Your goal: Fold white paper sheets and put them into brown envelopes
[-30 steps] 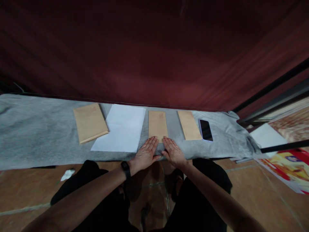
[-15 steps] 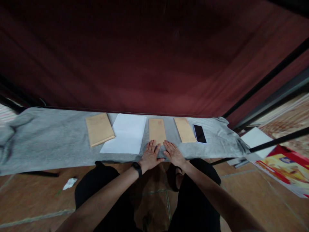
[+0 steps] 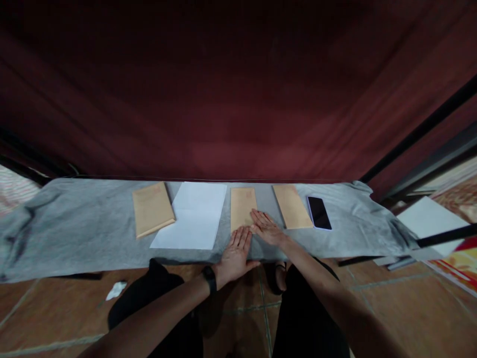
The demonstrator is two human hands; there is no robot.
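Observation:
A brown paper envelope (image 3: 242,203) lies flat on a grey cloth, directly ahead of me. My left hand (image 3: 235,252), with a dark band on its wrist, rests its outstretched fingers on the envelope's near end. Flat along the envelope's right side lies my right hand (image 3: 266,227), fingers extended and close to the left fingertips. Neither hand grasps anything. White paper sheets (image 3: 192,214) lie to the left, and a brown envelope stack (image 3: 152,208) overlaps their left edge. Right of my hands is another brown envelope (image 3: 292,206).
A phone (image 3: 319,213) with a dark screen sits beside the right envelope. The grey cloth (image 3: 93,223) covers a narrow bench in front of a dark red panel (image 3: 238,109). A black metal bar (image 3: 447,235) crosses at the right. A white scrap (image 3: 116,290) lies on the tiled floor.
My right hand has slid up along the envelope's right side, while my left hand stays near its lower end. The whole view has shifted slightly.

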